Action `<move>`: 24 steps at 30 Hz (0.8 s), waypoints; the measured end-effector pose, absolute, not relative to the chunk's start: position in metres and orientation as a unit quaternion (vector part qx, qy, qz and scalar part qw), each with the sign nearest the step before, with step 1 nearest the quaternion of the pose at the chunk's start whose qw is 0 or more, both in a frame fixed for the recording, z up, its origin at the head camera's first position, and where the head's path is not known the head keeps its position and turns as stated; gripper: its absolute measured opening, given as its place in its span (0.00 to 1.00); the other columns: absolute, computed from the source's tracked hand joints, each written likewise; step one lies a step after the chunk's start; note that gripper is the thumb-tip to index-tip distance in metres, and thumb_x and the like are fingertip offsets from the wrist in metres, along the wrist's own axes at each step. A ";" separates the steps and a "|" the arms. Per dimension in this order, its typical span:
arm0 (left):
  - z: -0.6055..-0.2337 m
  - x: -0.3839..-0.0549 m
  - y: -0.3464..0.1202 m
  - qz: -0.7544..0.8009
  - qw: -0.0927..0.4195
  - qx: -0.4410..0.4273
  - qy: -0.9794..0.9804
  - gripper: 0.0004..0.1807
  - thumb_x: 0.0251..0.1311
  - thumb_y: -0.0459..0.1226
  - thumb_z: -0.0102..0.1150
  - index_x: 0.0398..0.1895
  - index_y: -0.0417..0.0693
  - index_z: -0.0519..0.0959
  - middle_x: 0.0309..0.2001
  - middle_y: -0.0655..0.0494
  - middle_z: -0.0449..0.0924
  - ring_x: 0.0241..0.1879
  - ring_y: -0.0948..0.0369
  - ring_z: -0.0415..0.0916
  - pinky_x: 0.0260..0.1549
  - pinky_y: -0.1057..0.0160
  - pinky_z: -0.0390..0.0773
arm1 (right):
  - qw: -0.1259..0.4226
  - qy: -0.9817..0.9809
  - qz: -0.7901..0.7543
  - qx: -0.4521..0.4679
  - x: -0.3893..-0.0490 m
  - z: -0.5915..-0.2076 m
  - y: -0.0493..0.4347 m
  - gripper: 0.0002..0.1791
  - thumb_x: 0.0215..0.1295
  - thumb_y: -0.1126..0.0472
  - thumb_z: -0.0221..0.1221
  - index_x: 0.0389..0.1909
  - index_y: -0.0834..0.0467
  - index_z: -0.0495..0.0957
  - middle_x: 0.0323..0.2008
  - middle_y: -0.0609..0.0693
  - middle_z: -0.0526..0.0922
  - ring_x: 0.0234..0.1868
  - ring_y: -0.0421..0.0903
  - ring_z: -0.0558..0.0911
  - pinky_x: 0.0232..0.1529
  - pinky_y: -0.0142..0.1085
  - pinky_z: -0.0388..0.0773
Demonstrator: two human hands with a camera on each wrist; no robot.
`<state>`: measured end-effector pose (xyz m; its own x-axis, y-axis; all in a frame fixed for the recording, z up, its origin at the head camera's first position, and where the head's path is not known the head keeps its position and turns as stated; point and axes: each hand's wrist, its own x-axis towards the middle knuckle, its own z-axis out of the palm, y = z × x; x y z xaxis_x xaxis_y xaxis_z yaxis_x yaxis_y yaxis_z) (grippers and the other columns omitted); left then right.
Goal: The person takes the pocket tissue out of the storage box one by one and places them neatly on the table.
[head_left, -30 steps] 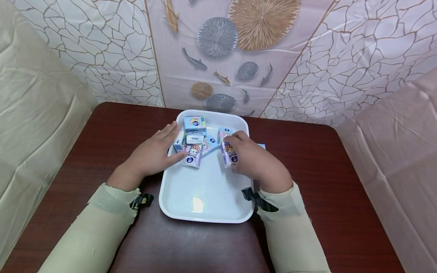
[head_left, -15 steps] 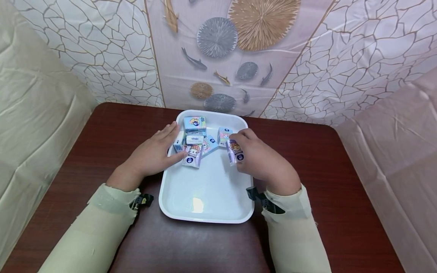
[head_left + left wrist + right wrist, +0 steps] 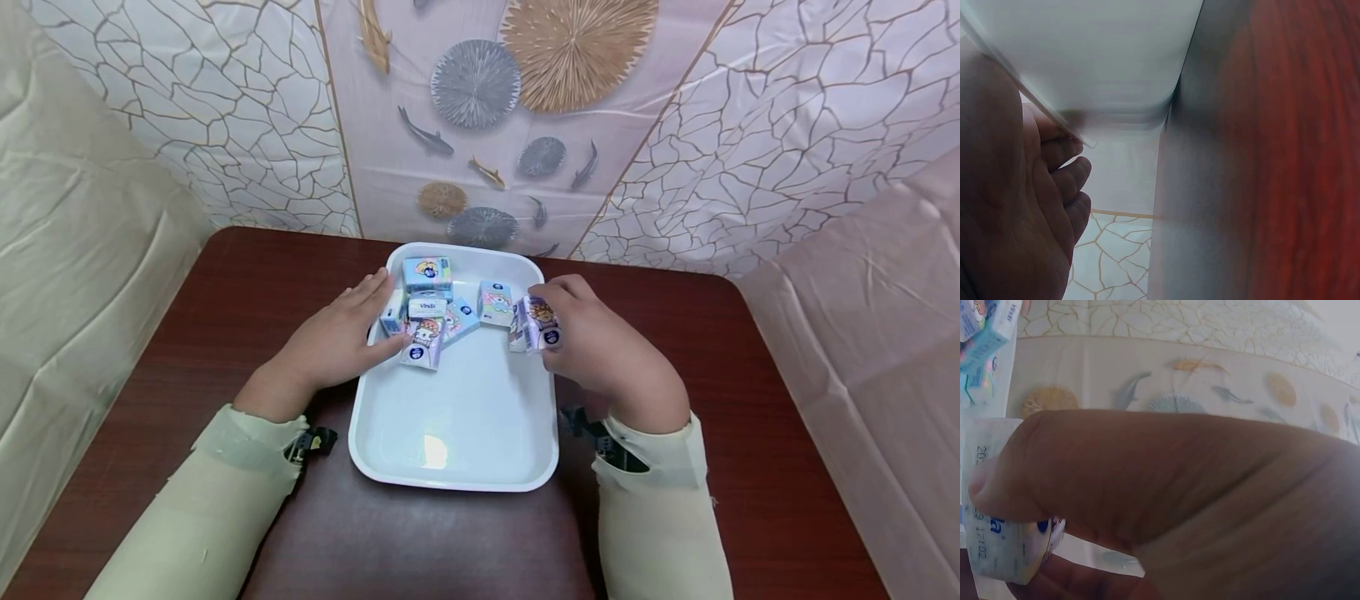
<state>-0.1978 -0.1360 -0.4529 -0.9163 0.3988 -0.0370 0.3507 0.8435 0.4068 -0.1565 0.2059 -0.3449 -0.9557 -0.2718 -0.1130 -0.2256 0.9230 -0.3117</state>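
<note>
at the near side, two pale sleeves (image 3: 198, 508) are seen, and a black strap (image 3: 307, 443) is worn at each wrist. a white tray (image 3: 450, 425) is set on a red-brown table (image 3: 750, 400). inside it, at the left, a purple packet (image 3: 422, 343) is reached by the thumb of the left hand (image 3: 337, 337); whether it is pressed cannot quite be told from this angle. the other left fingers are laid relaxed and close together along the left rim, the thumb spread apart from them. at the right rim, a second purple packet (image 3: 542, 323) is pinched by the right hand (image 3: 603, 346), its thumb and fingers clamped on it. just left of that, a pale pack (image 3: 495, 302) is placed in the tray. farther left, a slanted blue pack (image 3: 460, 320), a white-labelled pack (image 3: 427, 307) and a blue-and-white pack (image 3: 393, 312) are clustered. in the far left corner, a light-blue pack (image 3: 427, 273) is found. beyond the table, a fabric backdrop (image 3: 480, 83) is hung, printed with discs and fish.
</note>
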 end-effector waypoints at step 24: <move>-0.452 -0.196 -0.137 0.207 0.065 0.193 0.957 0.57 0.66 0.75 0.45 0.87 0.59 0.37 0.87 0.63 0.31 0.87 0.55 0.35 0.83 0.46 0.48 | 0.045 0.978 -0.171 -0.112 -0.156 -0.337 0.238 0.43 0.60 0.66 0.71 0.77 0.55 0.66 0.71 0.57 0.64 0.58 0.56 0.77 0.58 0.52 0.85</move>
<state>-0.1958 -0.1367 -0.4517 -0.9175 0.3953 -0.0438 0.3419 0.8402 0.4209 -0.1561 0.2383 -0.3368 -0.9708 -0.2344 -0.0504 -0.2034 0.9165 -0.3446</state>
